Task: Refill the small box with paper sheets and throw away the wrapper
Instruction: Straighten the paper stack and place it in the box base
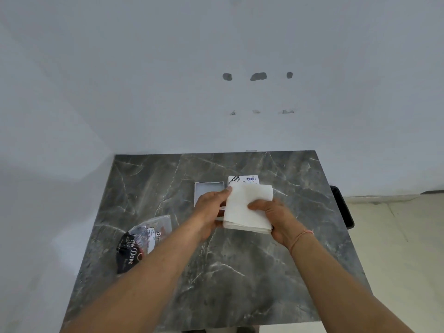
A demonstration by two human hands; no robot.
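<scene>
Both hands are gripping a stack of white paper sheets (247, 207) just above the grey marble table (216, 272): left hand (211, 207) pinching its left edge, right hand (276, 217) clasping the right side. The small open box (206, 188) is sitting right behind the stack, its printed lid (243, 180) beside it. The crumpled wrapper (141, 239) is lying well off to the stack's left.

The crumpled plastic wrapper (141, 243) at the table's left carries "Dove" in white script on its black part; its white label has print too small to read. The box lid (243, 180) shows a slanted black band whose lettering is illegible
</scene>
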